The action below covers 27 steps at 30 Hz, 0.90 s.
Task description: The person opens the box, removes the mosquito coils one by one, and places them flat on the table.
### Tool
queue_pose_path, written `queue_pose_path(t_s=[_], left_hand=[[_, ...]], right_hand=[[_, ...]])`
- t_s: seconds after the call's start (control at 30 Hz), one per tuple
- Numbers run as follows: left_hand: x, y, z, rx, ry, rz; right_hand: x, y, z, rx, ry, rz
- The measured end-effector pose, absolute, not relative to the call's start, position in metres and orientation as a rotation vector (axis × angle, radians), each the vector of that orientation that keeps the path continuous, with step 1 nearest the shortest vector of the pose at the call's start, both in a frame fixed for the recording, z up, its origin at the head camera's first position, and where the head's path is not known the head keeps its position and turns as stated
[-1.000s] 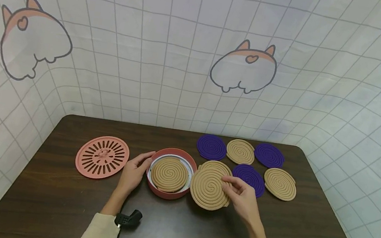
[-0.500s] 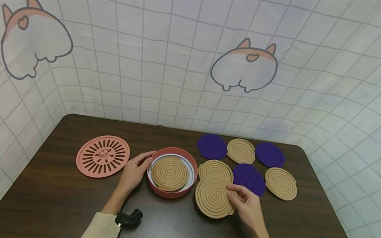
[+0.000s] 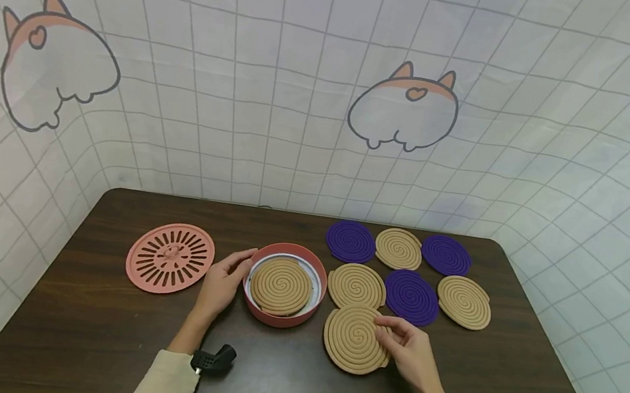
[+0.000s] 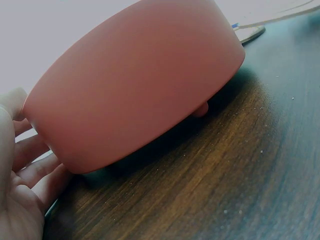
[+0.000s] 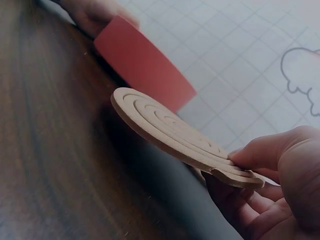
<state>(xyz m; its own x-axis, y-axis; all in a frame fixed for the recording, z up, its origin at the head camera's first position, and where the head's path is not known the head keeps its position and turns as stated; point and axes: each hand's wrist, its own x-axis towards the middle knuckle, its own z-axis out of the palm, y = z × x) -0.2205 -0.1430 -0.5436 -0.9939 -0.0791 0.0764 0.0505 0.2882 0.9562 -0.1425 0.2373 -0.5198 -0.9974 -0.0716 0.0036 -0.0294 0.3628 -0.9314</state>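
Pinched by its right edge between thumb and fingers of my right hand [image 3: 406,352] is a tan mosquito coil [image 3: 357,339]. The right wrist view shows this coil [image 5: 165,131] raised off the table. My left hand [image 3: 222,283] holds the left rim of a round red mosquito coil holder [image 3: 279,320], thumb at the rim and fingers along its side [image 4: 35,165]. Inside the holder, on a white lining, lies another tan coil [image 3: 281,286]. Just behind the held coil lies a tan coil [image 3: 356,287], with a purple coil [image 3: 412,297] to its right.
A pink slotted lid [image 3: 170,258] lies left of the holder. Along the back right are a purple coil [image 3: 350,242], a tan coil [image 3: 398,249] and another purple coil [image 3: 446,255]. A further tan coil [image 3: 464,303] lies at the right. White fabric walls enclose the dark table [image 3: 74,317].
My right hand has carried the tan coil toward the table's front and slightly right, uncovering the tan coil behind it. The left hand and the holder have stayed in place.
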Motion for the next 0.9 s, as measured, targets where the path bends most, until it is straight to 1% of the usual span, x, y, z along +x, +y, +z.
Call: queue_pose_path(t_s=[0.3,0.57,0.9], left_hand=[[-0.2206,-0.1413,-0.5433,0.020,-2.446,-1.790],[-0.2191,-0.1419,-0.5424,0.024,-2.439,-1.797],[-0.2189,-0.1426,-0.5416,0.017,-2.429,-1.801]], right_hand=[[-0.1372,0.2407,-0.5259,-0.065,2.545,-1.699],[-0.1378,0.2416,-0.5251,-0.099,2.499,-1.703],[-0.1368,0.2372,-0.5212,-0.034,2.792,-1.385]])
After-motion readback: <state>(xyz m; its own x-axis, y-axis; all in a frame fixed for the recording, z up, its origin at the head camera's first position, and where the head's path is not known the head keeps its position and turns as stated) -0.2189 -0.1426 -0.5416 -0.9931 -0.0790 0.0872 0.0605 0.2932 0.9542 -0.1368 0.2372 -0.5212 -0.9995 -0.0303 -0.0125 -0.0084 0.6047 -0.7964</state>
